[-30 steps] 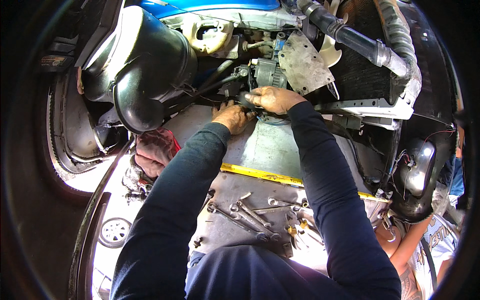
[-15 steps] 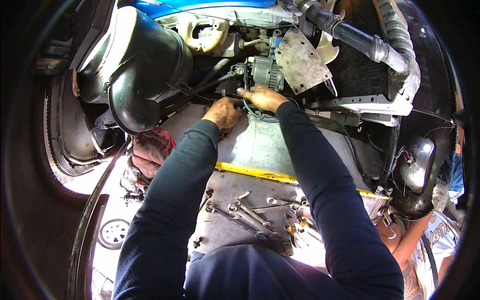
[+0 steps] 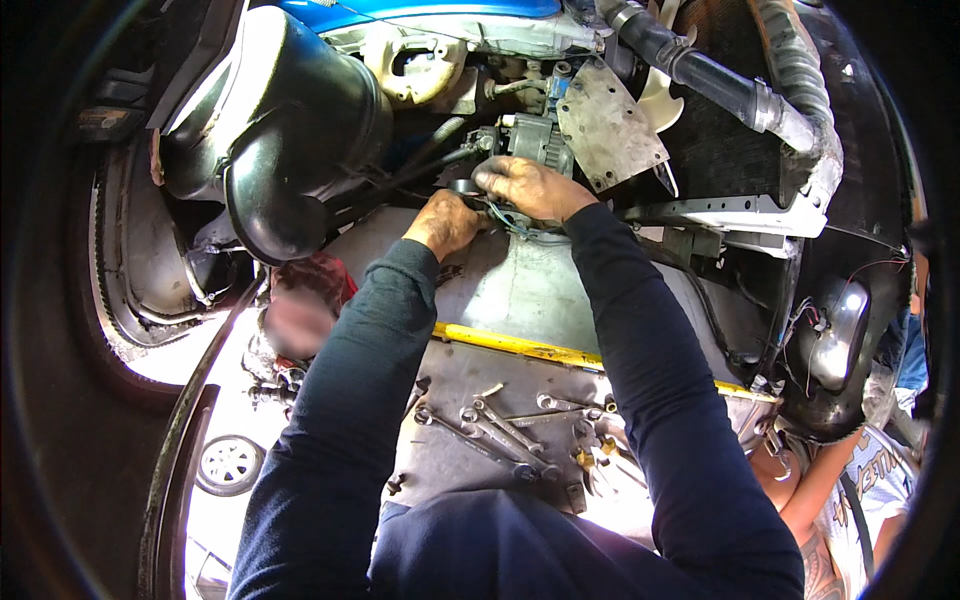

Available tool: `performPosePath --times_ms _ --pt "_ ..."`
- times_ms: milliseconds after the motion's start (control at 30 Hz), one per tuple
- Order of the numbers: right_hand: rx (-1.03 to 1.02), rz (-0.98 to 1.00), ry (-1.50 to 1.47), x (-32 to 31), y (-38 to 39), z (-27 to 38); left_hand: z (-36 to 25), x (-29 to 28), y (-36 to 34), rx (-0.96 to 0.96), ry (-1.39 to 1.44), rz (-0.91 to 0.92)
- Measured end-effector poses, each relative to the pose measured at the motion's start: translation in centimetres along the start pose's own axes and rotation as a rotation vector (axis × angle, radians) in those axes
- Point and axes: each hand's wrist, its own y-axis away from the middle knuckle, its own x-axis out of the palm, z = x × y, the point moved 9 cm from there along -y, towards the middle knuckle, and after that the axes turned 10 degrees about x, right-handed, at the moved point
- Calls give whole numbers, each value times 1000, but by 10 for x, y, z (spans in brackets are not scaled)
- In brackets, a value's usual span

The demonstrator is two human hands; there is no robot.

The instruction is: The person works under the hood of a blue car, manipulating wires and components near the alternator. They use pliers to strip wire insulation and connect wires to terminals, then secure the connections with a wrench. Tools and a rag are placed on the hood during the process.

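Observation:
Both of my hands work close together just in front of the ribbed metal alternator (image 3: pixel 540 140). My left hand (image 3: pixel 446 222) is closed, its fingertips at a bundle of thin blue-grey wires (image 3: pixel 520 228). My right hand (image 3: pixel 532 188) is bent over the wires from the right, thumb and fingers pinched at a small dark ring that looks like a roll of black tape (image 3: pixel 463 186). The fingers partly hide the roll and the wire ends. The wires loop below my right hand, over a pale metal panel (image 3: pixel 510 285).
Several wrenches (image 3: pixel 490 430) lie on the grey surface before me, behind a yellow bar (image 3: pixel 515 345). A big black air duct (image 3: pixel 290 130) stands left; a flat drilled plate (image 3: pixel 610 125) and a hose (image 3: pixel 700 75) are right. Another person's arm (image 3: pixel 815 480) shows lower right.
My right hand has drawn back slightly and curled its fingers more tightly. The dark ring now shows between my hands, by the right fingertips. The left hand stays almost in place.

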Motion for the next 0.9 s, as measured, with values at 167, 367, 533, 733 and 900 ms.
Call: performPosePath --times_ms 167,367,533,733,900 --pt "261 -157 86 16 -36 -39 -3 3 5 69 123 -22" --pt "170 22 169 16 -20 -41 -6 2 1 197 40 -92" --pt "125 96 410 -3 9 -35 -10 2 3 217 -74 -141" --pt "28 -19 497 -10 13 -4 -11 -1 3 191 -89 -154" --pt "35 65 224 -13 13 -2 -3 -5 0 109 25 -130"
